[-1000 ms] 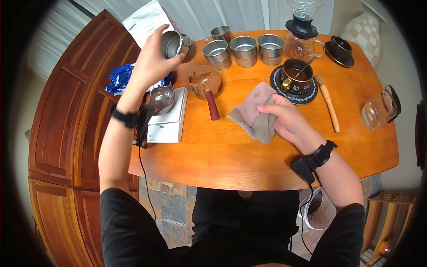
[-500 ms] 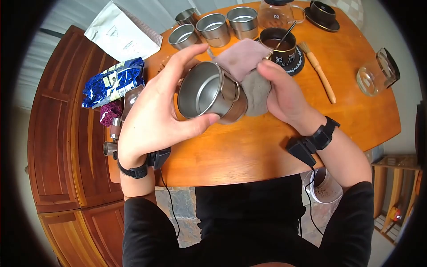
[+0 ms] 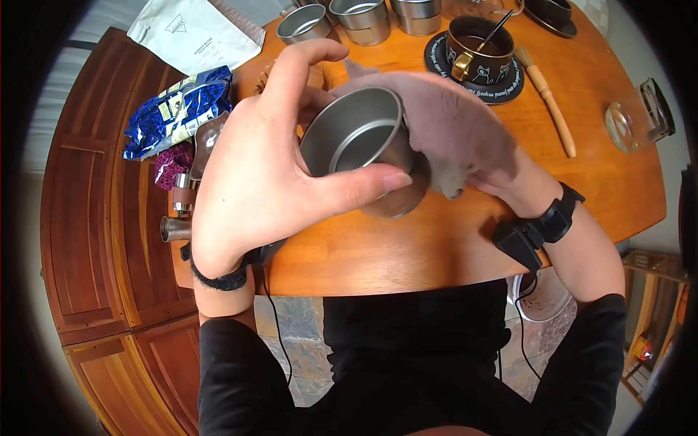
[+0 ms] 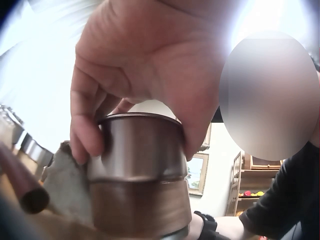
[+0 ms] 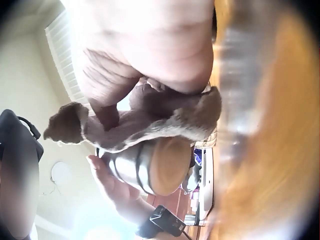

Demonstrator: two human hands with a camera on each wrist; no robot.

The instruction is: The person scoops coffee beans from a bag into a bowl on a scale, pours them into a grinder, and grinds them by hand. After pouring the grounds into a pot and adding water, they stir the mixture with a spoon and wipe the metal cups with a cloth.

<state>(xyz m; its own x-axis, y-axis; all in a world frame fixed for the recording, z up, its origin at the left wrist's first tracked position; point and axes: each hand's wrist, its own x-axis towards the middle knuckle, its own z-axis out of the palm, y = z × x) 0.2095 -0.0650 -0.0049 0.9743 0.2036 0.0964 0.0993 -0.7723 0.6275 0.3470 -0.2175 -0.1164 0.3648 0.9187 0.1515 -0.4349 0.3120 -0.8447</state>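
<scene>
In the head view my left hand (image 3: 254, 167) grips a stainless steel cup (image 3: 392, 163) by its rim, thumb on the near side and fingers round the far side. The cup is tilted, its opening turned toward me, and its inside looks bare. A pinkish-grey cloth (image 3: 462, 120) lies over my right hand, hiding most of it in that view. From the right wrist, the right hand (image 5: 145, 55) shows with its thumb and fingers holding the cloth against the cup's side. Both hands are above the wooden table (image 3: 436, 251).
Several steel cups (image 3: 361, 27) stand at the back. A black mug (image 3: 483, 69) with a spoon sits on a round mat, left of a wooden-handled brush (image 3: 552, 109). A glass jar (image 3: 622, 127) lies at right. White (image 3: 193, 36) and blue bags (image 3: 178, 112) are at left.
My left hand has brought the steel cup from the back left to the middle, near my body. The right hand has moved the cloth up against the cup, and the cloth now covers that hand.
</scene>
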